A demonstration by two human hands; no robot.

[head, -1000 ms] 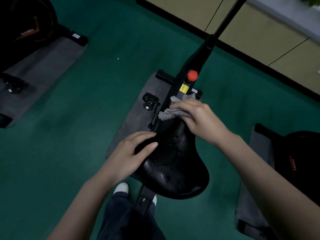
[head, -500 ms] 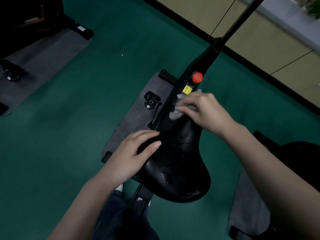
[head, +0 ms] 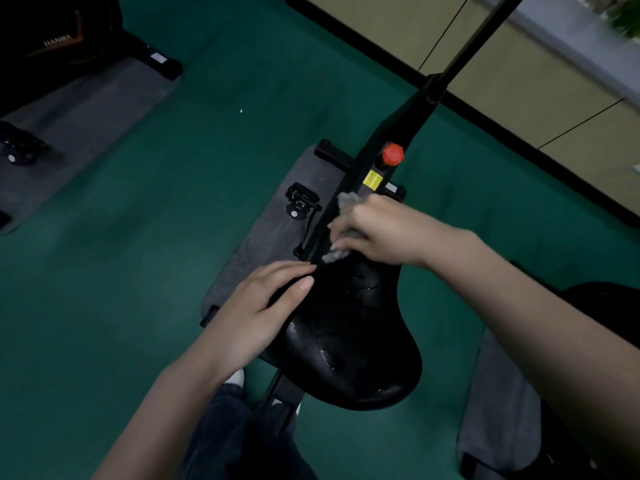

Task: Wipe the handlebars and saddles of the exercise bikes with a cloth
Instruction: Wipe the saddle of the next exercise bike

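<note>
Compared with a second ago, my view shows less of the grey cloth [head: 346, 199]. It lay spread over the nose of the saddle [head: 353, 341] then; now it is bunched under the right hand [head: 377, 233], with only a tuft above the knuckles and another below the fingertips showing. That hand grips the cloth with curled fingers and presses it on the narrow front of the saddle. It has slid a little to the left across the nose since half a second ago. The left hand [head: 263, 306] stays where it was, flat against the saddle's left flank. Its fingers are straight and the thumb lies along the top, bracing rather than clutching. Wet streaks glisten on the black saddle top, as before.

For writing, I can read "HANMA" in pale letters on the dark housing of the neighbouring bike [head: 59, 41] at the upper left. A yellow label [head: 373, 180] sits on the frame [head: 398, 123] just below the red knob [head: 393, 154], but its print is too small for me to read. A white sticker [head: 157, 57] on the neighbouring bike's foot is also illegible. A black pedal [head: 301, 200] hangs over the grey mat [head: 249, 251] on the green floor [head: 138, 237].
</note>
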